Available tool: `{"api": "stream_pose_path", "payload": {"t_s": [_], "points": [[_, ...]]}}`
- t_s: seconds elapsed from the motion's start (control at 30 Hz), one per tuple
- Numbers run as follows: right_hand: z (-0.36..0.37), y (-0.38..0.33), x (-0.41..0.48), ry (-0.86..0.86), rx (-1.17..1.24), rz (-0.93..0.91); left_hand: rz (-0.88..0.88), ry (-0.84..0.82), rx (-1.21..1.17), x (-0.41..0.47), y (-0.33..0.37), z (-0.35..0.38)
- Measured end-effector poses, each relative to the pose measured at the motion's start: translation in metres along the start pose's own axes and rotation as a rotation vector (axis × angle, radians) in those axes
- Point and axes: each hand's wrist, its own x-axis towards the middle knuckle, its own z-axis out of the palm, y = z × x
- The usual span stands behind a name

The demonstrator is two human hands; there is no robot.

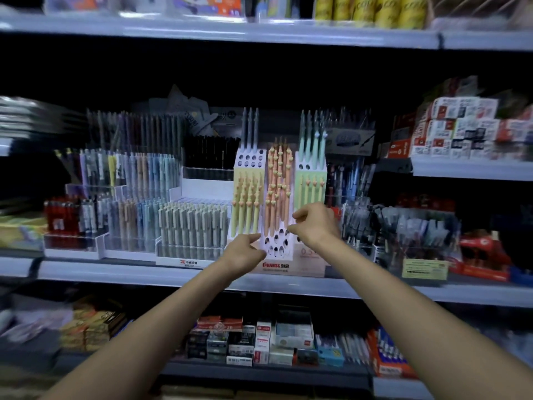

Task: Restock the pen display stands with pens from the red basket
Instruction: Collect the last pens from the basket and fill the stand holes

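Standing on the long grey shelf (173, 277), the pastel pen display stand (288, 267) holds yellow, orange and green pens (278, 180) upright. The left hand (245, 251) and right hand (315, 223) are close together at its front holes (277, 241), fingers curled. I cannot tell if either grips a pen.

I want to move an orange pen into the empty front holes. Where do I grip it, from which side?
Probably pinch an orange pen by its exposed upper barrel, under the heart top, from the front and above: it stands upright, lower end sunk in the display stand, with neighbours close either side.
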Motion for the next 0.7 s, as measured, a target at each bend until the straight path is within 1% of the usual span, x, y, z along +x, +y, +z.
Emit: {"api": "stream_pose_path", "payload": {"t_s": [0.07,0.17,0.23,0.3,0.4,0.53,0.7], "points": [[-0.013,0.002,-0.019,-0.058,-0.058,-0.051,0.061,-0.003,0.173,-0.017,0.0,-0.005],[-0.024,0.011,-0.04,-0.124,-0.117,-0.107,0.121,0.012,0.503,-0.053,0.004,-0.011],[-0.026,0.02,-0.056,-0.171,-0.186,-0.111,0.172,0.036,0.702,-0.073,0.001,-0.011],[-0.028,0.03,-0.073,-0.216,-0.302,-0.108,0.212,0.048,0.838,-0.089,-0.002,-0.011],[-0.033,0.045,-0.097,-0.253,-0.432,-0.119,0.225,0.044,0.946,-0.107,-0.008,-0.008],[-0.041,0.057,-0.12,-0.272,-0.46,-0.14,0.273,0.08,0.986,-0.127,-0.018,0.004],[-0.03,0.079,-0.152,-0.358,-0.532,-0.124,0.282,0.111,1.014,-0.142,-0.045,0.023]]}}
